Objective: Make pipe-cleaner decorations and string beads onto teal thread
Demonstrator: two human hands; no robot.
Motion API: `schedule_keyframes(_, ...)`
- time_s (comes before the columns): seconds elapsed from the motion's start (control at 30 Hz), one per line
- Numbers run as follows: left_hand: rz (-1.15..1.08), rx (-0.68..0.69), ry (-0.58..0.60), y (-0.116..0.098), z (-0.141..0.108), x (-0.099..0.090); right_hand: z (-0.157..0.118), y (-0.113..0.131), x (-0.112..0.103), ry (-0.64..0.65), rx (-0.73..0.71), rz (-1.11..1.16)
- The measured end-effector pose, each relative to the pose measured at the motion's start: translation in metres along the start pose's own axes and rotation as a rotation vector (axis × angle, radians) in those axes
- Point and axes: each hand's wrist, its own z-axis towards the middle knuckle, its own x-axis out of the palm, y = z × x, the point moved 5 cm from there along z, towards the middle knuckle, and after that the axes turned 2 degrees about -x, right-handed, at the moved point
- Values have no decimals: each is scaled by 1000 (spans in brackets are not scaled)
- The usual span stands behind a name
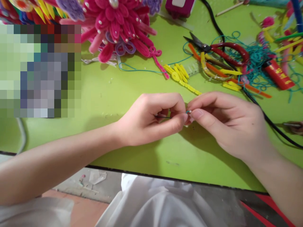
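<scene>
Over the green table point(146, 160), my left hand point(156, 118) and my right hand point(227, 123) meet fingertip to fingertip. Both are closed in a pinch. Between them shows a tiny teal loop point(188, 112) with a pale tip, pinched by my right thumb and index finger. A thin dark strand point(163, 117) runs inside my left hand, whose thumb and index finger press together beside the loop. Most of what the fingers hold is hidden. Just beyond the hands lies a yellow fuzzy strip point(187, 85) with short yellow pieces.
Red-handled scissors point(227, 53) lie at the upper right among tangled teal thread point(255, 56), orange and yellow stems and a red tube point(279, 74). A black cable point(272, 123) crosses the right side. Large pink fuzzy flowers point(118, 25) stand at the back. A pixelated patch covers the left.
</scene>
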Motion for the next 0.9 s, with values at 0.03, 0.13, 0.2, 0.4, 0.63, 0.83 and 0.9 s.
schedule_keyframes(0.03, 6, -4, 1, 0, 0, 0, 0, 0, 0, 3, -4, 6)
schedule_keyframes(0.13, 12, 5, 8, -1, 0, 0, 0, 1, 1, 26, -22, 30)
schedule_keyframes(0.2, 16, 2, 12, -2, 0, 1, 1, 1, 1, 16, -47, 0)
schedule_keyframes(0.4, 31, -44, 34, -5, -2, 3, 0, 0, -1, -7, -146, -64)
schedule_keyframes(0.63, -17, -160, -45, -2, -1, -1, -1, 1, -2, -49, -165, -66)
schedule_keyframes(0.83, -46, -236, -80, 0, -3, -1, -5, 3, -2, -118, -262, -135)
schedule_keyframes(0.9, -43, -254, -85, 0, -4, -1, -5, 2, 0, -117, -256, -135)
